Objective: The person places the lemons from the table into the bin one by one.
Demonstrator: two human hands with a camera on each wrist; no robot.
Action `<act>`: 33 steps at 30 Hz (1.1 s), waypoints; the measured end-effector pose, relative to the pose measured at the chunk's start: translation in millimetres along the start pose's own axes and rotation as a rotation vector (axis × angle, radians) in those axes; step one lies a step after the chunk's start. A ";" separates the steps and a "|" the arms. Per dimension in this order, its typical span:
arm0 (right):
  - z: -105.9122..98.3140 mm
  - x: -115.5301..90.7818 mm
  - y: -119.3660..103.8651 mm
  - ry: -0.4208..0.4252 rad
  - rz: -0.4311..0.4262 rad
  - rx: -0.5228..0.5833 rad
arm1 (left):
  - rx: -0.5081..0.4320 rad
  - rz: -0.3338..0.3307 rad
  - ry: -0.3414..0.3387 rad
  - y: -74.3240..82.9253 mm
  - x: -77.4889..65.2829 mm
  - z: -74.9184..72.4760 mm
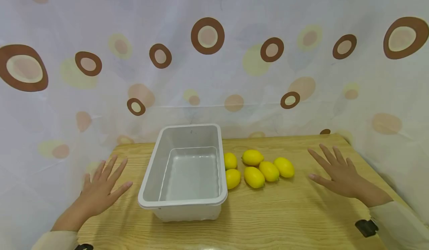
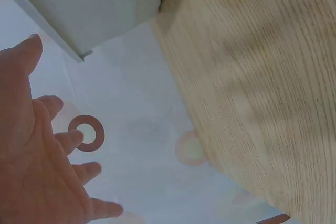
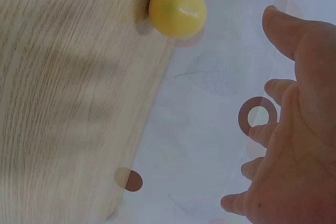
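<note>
My left hand (image 1: 99,191) is held out over the table's left side with its fingers spread, holding nothing. To its right stands a light grey plastic tub (image 1: 182,204) whose visible inside has nothing in it. Several yellow lemons (image 1: 254,177) lie grouped against and beyond the tub's right side. Right of them, my right hand (image 1: 342,177) hovers with straight, spread fingers and touches nothing. In the right wrist view a lemon (image 3: 177,10) shows beyond the thumb. The left wrist view has the tub's side (image 2: 105,3) above the left hand (image 2: 42,156).
A light wood-grain table (image 1: 268,220) carries the tub and lemons. Behind it and along both sides hangs a white curtain (image 1: 214,78) printed with brown rings and pale spots. Dark straps (image 1: 366,228) sit at the wrists, by the light sleeves (image 1: 399,220).
</note>
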State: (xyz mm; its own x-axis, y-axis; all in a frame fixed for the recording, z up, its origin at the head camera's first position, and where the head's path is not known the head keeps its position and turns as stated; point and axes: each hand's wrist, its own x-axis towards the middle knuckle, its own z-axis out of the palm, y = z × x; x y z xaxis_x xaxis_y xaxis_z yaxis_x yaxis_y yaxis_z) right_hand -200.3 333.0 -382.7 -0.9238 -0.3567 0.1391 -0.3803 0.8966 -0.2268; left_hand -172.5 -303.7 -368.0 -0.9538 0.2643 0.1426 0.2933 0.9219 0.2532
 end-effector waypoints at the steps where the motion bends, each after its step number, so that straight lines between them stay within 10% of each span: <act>1: 0.3 0.1 -0.1 0.000 0.000 0.004 | -0.043 0.013 -0.008 -1.2 2.9 0.1; 16: 0.0 1.9 -7.0 0.006 -0.024 0.022 | -0.748 -0.020 -0.189 21.0 50.1 6.4; 33: 2.1 -0.1 -6.5 0.001 -0.036 0.044 | -0.950 -0.145 -0.141 39.6 57.2 18.7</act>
State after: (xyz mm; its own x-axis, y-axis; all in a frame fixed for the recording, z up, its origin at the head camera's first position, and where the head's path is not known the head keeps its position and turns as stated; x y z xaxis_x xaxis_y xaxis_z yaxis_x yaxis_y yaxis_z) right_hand -197.9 326.6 -383.2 -0.9096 -0.3879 0.1489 -0.4146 0.8709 -0.2641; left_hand -216.7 -246.7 -367.7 -0.9657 0.2548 -0.0507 0.0435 0.3513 0.9352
